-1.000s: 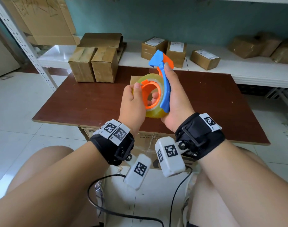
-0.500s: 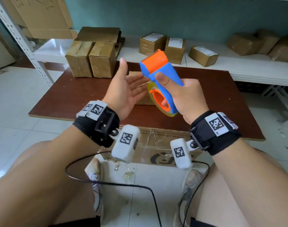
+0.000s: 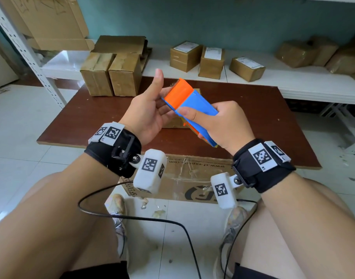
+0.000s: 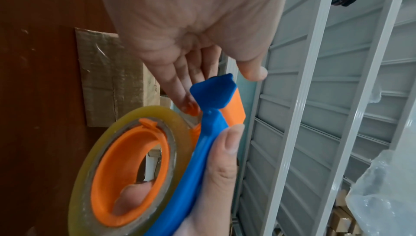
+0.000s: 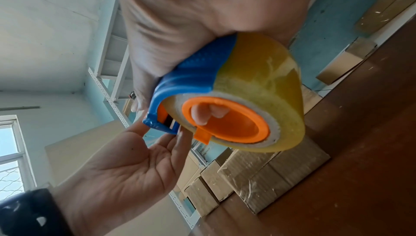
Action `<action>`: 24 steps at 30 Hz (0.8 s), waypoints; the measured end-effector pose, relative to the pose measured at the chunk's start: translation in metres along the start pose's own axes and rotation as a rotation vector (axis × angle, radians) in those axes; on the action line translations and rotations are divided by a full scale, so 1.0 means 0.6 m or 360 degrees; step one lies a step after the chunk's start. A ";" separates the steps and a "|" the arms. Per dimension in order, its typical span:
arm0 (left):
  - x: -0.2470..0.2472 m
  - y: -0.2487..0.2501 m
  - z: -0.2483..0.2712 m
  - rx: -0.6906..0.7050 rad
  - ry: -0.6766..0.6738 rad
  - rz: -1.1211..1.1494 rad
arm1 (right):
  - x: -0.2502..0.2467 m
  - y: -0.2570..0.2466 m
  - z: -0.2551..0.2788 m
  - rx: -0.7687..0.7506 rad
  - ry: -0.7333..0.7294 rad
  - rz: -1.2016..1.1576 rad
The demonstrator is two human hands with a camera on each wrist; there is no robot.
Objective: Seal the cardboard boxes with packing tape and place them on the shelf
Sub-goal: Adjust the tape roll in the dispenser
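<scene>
Right hand [image 3: 223,125] grip is wrapped round our tape dispenser [image 3: 192,103]; left hand [image 3: 150,115] is wide, fingertips touching it, cardboard boxes [image 3: 112,77] far-left on the surface [image 3: 88,117].

The head camera looks forward and down; both wrist cameras, close in, share the tape dispenser [image 3: 194,106].

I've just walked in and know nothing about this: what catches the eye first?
A bright blue-and-orange tape dispenser with a yellowish tape roll, gripped in the right hand above the brown table. The open left hand touches its orange end. Behind, cardboard boxes stand by a white shelf.
</scene>
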State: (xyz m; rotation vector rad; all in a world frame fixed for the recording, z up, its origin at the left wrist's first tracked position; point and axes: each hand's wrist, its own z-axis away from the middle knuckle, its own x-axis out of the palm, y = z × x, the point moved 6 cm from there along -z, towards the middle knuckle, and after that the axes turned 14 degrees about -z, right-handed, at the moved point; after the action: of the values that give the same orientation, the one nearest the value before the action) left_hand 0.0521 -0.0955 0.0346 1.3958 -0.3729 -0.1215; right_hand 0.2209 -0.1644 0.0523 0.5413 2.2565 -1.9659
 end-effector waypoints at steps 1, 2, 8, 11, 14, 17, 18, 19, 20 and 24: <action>-0.002 -0.002 -0.001 -0.0027 0.0012 0.0009 | 0.001 0.002 -0.001 -0.0010 -0.0003 0.0038; -0.006 -0.006 -0.003 -0.0070 0.0035 0.0028 | 0.002 0.003 -0.003 -0.0024 -0.0001 0.0085; -0.017 -0.021 -0.003 -0.0367 0.0047 0.0089 | 0.009 0.002 -0.007 -0.0115 -0.0061 0.0407; -0.020 -0.025 -0.004 -0.0340 0.0113 0.0064 | 0.013 0.002 -0.008 -0.0103 -0.0084 0.0439; -0.019 -0.039 -0.009 -0.0332 0.0168 0.0111 | 0.010 0.005 -0.008 -0.0078 -0.0104 0.0505; -0.026 -0.050 -0.012 -0.0274 0.0259 0.0100 | 0.008 0.003 -0.005 -0.0089 -0.0134 0.0628; -0.031 -0.053 -0.014 -0.0236 0.0306 0.0097 | 0.007 0.002 -0.004 -0.0095 -0.0138 0.0660; -0.036 -0.055 -0.014 -0.0212 0.0353 0.0095 | 0.008 0.001 -0.004 -0.0104 -0.0143 0.0685; -0.041 -0.054 -0.013 -0.0194 0.0383 0.0089 | 0.010 0.001 -0.004 -0.0115 -0.0148 0.0702; -0.053 -0.048 -0.016 -0.0189 0.0364 0.0060 | 0.014 0.002 -0.006 -0.0154 -0.0154 0.0718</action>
State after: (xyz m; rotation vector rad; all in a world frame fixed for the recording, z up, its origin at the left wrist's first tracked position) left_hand 0.0291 -0.0822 -0.0007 1.2690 -0.1981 0.0465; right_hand 0.2138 -0.1593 0.0492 0.8366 1.9444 -1.6158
